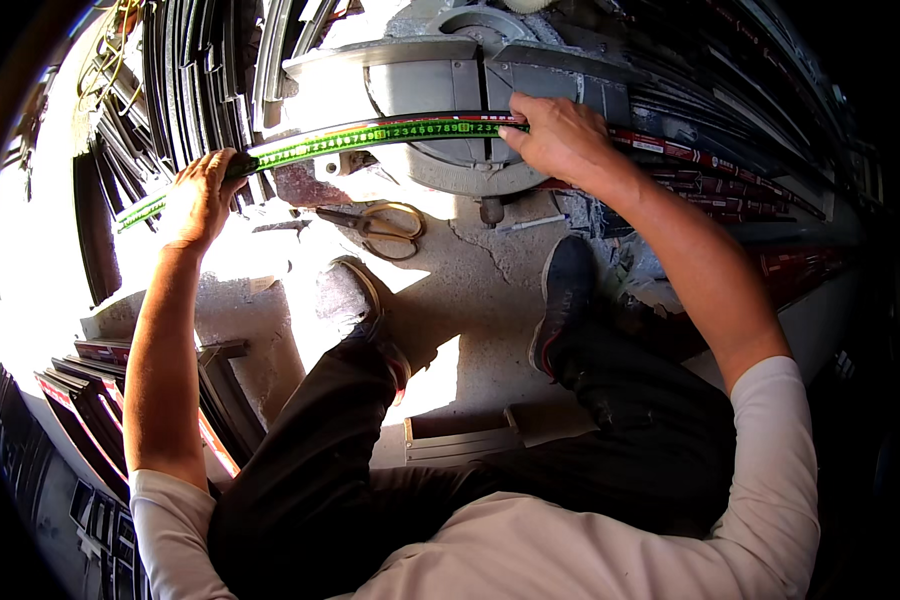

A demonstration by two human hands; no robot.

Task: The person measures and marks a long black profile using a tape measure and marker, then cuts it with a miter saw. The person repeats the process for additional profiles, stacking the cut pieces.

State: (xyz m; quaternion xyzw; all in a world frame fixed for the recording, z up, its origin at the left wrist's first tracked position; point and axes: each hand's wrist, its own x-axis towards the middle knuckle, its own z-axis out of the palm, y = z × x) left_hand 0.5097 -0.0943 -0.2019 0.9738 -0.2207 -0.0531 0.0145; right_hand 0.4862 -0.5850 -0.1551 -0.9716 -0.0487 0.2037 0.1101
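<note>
A bright green tape measure (342,140) is stretched along a long dark metal profile (407,119) with red film, over the saw's round base. My left hand (198,197) is closed round the tape and the dark end of the profile; the tape runs on past it to the left. Toward the right, my right hand (562,140) pinches the tape against the profile with thumb and fingers. Its fingers hide the end of the tape. Beyond that hand, a red-filmed profile (690,153) continues to the right.
A grey saw base (425,90) with a slot stands ahead. Scissors (388,228) and a white pen (533,224) lie below it. Dark profiles (185,80) crowd the far left, others (90,390) the near left, and more strips (730,190) the right. My shoes (568,290) rest on the floor.
</note>
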